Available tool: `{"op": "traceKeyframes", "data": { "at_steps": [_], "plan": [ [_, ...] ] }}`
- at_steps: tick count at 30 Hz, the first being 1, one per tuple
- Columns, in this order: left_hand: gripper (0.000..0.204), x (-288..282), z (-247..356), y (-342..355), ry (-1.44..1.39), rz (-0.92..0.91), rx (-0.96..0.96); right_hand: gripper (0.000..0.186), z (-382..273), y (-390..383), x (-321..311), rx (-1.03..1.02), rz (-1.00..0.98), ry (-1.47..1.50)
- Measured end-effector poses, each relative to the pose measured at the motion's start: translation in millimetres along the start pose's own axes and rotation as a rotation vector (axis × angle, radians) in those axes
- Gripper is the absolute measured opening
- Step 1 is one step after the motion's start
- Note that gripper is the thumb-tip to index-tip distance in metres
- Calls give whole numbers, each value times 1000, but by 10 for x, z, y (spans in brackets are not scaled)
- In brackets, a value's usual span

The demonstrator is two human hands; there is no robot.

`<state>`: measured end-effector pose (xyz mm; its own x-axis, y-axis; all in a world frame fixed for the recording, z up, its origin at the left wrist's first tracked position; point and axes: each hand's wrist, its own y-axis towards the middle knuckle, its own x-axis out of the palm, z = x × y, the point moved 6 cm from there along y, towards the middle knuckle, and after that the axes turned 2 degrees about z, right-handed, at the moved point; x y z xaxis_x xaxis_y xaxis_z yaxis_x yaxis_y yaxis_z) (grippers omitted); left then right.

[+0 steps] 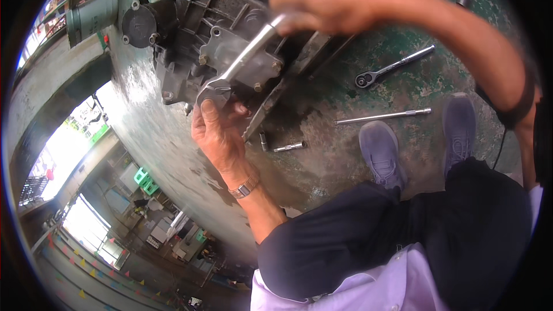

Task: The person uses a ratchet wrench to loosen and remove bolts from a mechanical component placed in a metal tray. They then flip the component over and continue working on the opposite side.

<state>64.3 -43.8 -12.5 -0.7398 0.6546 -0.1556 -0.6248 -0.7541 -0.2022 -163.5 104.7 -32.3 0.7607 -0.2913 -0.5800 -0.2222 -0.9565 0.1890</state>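
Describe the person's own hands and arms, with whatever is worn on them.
The left hand is ungloved, with a watch on its wrist: rectangular face, coppery metal-link band. The right hand looks ungloved and ringless too, though motion blur hides finer detail. No sleeve covers either forearm; a dark strap wraps the right arm near the elbow.

From here I get the right hand [325, 3] only as a blur, and it hides the upper end of the wrench [249, 53] from me. The left hand [222, 138] partly covers the other end, so I cannot tell what sits there. My upper edge cuts off the machine [196, 14], my lower edge the shirt [380, 285]; the far clutter [175, 233] is too small to name.
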Motion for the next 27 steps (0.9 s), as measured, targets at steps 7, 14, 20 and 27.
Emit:
{"op": "traceKeyframes", "data": {
  "at_steps": [7,14,20,27],
  "plan": [
    [49,17,144,89,33,-88,-89,25,-542,-998,1405,543,-80,659],
    [44,5,30,57,-46,-83,-55,14,-55,205,-151,45,48,8],
    [49,-101,-6,12,39,-34,-61,20,-131,-285,267,118,203,-198],
    [49,-68,102,66,97,-87,-93,27,-478,-859,1389,463,-150,539]
  ]
}}
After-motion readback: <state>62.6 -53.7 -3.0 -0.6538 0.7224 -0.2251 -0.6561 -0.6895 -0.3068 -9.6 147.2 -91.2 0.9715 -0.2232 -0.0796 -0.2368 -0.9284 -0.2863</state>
